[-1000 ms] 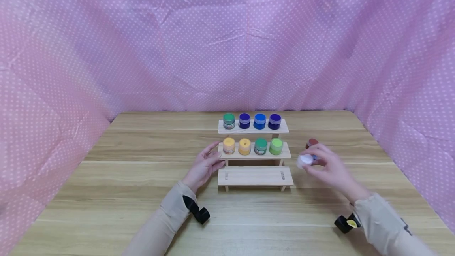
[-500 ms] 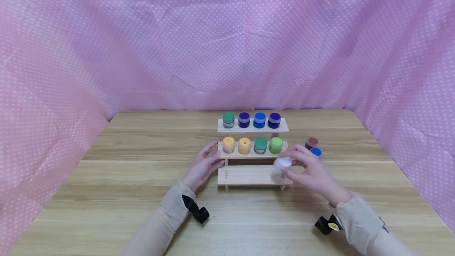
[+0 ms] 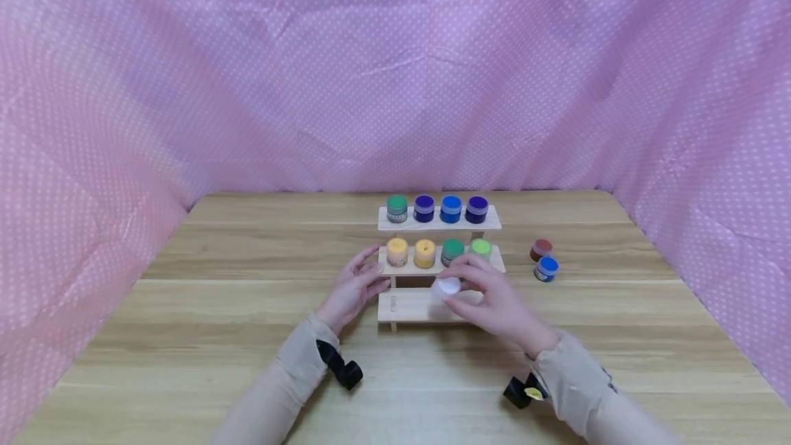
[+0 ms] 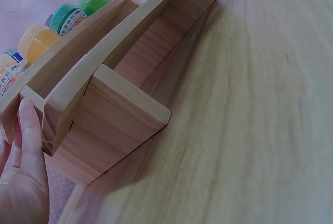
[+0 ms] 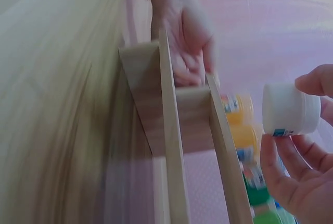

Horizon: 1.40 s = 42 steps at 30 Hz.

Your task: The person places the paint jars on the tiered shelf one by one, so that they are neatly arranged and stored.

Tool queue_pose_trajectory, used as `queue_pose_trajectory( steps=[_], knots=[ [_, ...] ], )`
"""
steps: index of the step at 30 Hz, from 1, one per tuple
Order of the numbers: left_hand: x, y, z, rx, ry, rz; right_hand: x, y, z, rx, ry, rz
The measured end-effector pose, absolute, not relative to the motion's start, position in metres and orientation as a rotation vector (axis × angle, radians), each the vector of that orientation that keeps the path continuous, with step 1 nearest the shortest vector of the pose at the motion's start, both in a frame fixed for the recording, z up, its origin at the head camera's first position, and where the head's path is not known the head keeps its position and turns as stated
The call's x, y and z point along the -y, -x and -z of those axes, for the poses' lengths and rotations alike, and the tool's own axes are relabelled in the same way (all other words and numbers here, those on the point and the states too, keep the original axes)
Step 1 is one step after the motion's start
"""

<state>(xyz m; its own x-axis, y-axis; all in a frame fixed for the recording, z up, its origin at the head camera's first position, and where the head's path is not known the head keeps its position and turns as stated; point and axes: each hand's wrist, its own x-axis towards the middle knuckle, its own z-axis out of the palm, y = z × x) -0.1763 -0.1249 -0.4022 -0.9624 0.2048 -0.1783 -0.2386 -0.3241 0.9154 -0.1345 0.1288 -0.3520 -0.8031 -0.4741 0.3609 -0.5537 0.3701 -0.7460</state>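
A three-tier wooden display rack [image 3: 408,306] stands on the table. My left hand [image 3: 351,288] holds its left side at the middle shelf; in the left wrist view the thumb [image 4: 30,125] lies against the side panel. My right hand [image 3: 494,297] pinches a white paint jar [image 3: 446,287] between thumb and fingers, above the lowest shelf. In the right wrist view the white jar [image 5: 289,109] is tilted on its side, with a small label. The middle shelf carries two yellow jars [image 3: 424,253], a dark green jar [image 3: 452,253] and a light green jar [image 3: 480,248], partly behind my right hand.
On the top shelf stand a green jar [image 3: 397,209], a blue jar [image 3: 450,209] and two purple jars [image 3: 476,209]. Right of the rack, a brown-red jar [image 3: 541,249] and a blue-lidded jar [image 3: 546,268] stand on the table [image 3: 185,335]. A pink dotted cloth [image 3: 395,88] hangs behind.
My right hand has carried the white paint jar leftward from beside the two loose jars to over the lowest shelf. My left hand has stayed at the rack's left side.
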Motion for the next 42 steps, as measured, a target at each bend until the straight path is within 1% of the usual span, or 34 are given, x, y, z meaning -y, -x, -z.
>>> queue_pose_trajectory(
  steps=[5,12,18,27,42],
  knots=[
    [0.125,0.176,0.4,-1.642,0.046,-2.343,-0.108,0.138,0.356,2.517,-0.996,-1.535],
    [0.124,0.175,0.4,-1.628,0.039,-2.336,-0.09,0.139,0.361,2.595,-1.055,-1.554],
    [0.123,0.175,0.399,-1.636,0.045,-2.332,-0.079,0.139,0.361,2.588,-1.043,-1.558],
    [0.124,0.172,0.403,-1.624,0.068,-2.321,-0.067,0.136,0.37,2.627,-0.995,-1.36],
    [0.125,0.175,0.4,-1.624,0.042,-2.326,-0.061,0.142,0.375,2.68,-0.974,-1.376]
  ],
)
